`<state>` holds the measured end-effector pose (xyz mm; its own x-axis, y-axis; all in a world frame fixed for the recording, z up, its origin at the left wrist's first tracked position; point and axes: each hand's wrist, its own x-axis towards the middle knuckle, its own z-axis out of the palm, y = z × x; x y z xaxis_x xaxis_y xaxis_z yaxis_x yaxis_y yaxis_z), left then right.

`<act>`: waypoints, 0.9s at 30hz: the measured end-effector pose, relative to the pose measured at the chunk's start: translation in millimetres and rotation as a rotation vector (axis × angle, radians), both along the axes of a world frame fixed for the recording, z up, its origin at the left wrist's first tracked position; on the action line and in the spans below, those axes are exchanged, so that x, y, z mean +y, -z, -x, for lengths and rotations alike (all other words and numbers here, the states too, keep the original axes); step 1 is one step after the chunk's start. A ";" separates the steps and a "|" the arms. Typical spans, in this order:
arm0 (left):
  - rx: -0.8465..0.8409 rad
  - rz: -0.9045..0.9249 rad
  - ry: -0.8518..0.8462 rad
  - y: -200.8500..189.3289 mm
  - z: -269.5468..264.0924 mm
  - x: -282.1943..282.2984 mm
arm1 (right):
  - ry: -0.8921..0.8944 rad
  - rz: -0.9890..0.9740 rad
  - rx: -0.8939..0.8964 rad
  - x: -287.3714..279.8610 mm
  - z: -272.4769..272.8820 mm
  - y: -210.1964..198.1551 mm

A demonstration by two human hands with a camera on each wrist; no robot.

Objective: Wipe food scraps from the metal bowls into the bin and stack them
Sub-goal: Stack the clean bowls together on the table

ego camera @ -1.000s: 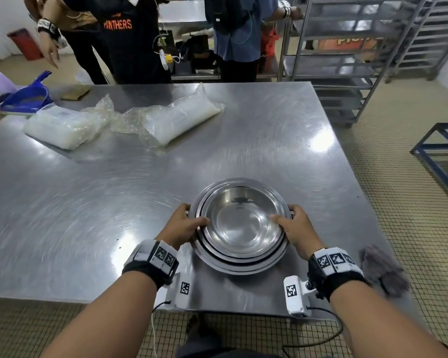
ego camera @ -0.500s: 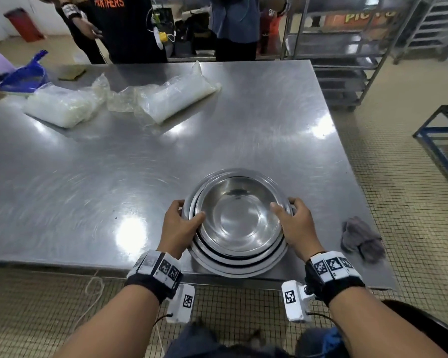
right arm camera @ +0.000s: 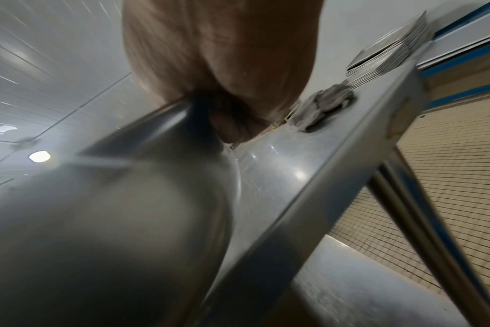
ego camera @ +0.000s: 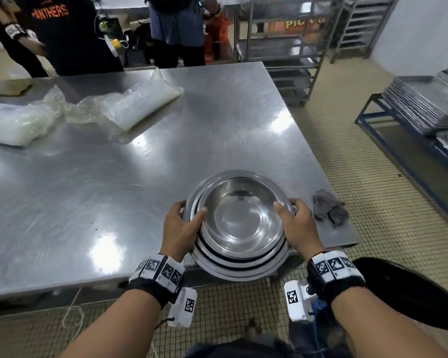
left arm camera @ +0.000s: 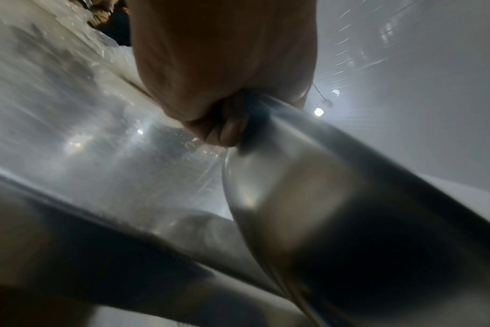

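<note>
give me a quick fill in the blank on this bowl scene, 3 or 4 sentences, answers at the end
1. The stack of metal bowls is gripped by ____ hands, the left hand and the right hand.
2. The near side of the stack juts out past the near edge of the steel ____.
3. The crumpled grey cloth lies on the table just to the ____ of the bowls.
4. The plastic bags lie at the table's far ____ side.

Missing words: both; table; right; left
</note>
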<state>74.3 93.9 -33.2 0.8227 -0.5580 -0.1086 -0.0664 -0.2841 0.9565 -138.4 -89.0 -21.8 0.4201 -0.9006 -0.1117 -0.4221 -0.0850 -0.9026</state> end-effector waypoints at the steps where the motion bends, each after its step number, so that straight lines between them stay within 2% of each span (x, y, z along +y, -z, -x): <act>1: -0.003 0.003 0.015 -0.3 3.3 1.5 | 0.014 0.002 0.007 6.1 6.0 -0.6; 13: 0.010 0.008 0.205 15.9 70.8 23.6 | 0.239 -0.018 0.036 78.9 98.3 7.0; 20: -0.008 -0.006 0.202 22.0 114.0 40.9 | 0.210 -0.047 0.013 95.7 141.2 16.1; 27: -0.004 -0.043 0.095 36.4 183.3 59.3 | 0.127 -0.067 0.030 88.7 199.3 31.4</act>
